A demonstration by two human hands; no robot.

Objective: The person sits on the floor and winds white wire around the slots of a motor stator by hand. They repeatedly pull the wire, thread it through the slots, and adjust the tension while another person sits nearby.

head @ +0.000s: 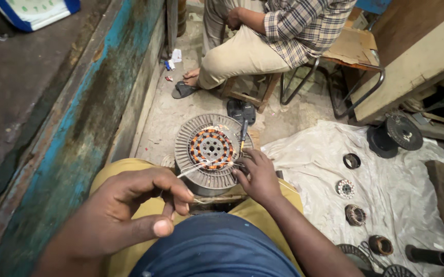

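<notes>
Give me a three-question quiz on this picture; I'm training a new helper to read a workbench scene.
1. True or false: the right hand rests on the round finned motor part.
2. What does the left hand pinch? A) thin wire B) a hammer C) a cup
3. What lies under the small parts at right?

Key: 1 true. 2 A. 3 A pale plastic sheet.

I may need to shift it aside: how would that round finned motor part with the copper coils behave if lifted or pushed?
The finned motor part looks like cast metal packed with copper windings, so probably heavy for its size. It lies flat, so it should slide rather than roll. The thin wire running to the left hand and right hand looks floppy and easily snagged.
</notes>
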